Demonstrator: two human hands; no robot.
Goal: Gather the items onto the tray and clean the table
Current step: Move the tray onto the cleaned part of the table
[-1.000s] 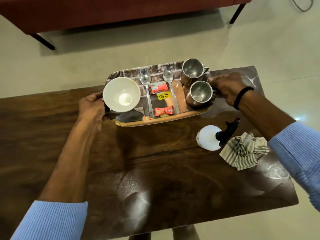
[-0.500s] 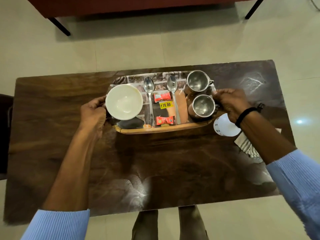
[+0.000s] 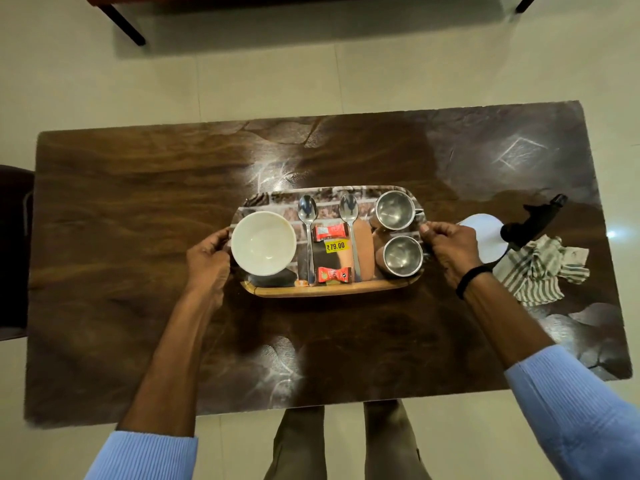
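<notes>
A patterned tray [image 3: 332, 291] hovers over the dark wooden table [image 3: 138, 209]. My left hand [image 3: 207, 258] grips its left end and my right hand [image 3: 450, 249] grips its right end. On the tray stand a white bowl [image 3: 264, 242] at the left and two steel mugs [image 3: 394, 210] [image 3: 402, 255] at the right. Two spoons [image 3: 307, 216] [image 3: 349, 211] lie between them with two red sachets [image 3: 329, 232] [image 3: 333, 274] and a yellow price sticker [image 3: 335, 246].
A white spray bottle with a black nozzle [image 3: 519, 230] lies on the table right of the tray, beside a crumpled striped cloth [image 3: 540, 268]. A dark chair [image 3: 14, 244] stands at the left edge. A bench leg [image 3: 126, 26] stands on the floor beyond.
The view has pulled up and back, so the whole table shows. Both hands keep their hold on the tray ends, and the tray has come nearer to me, over the table's middle.
</notes>
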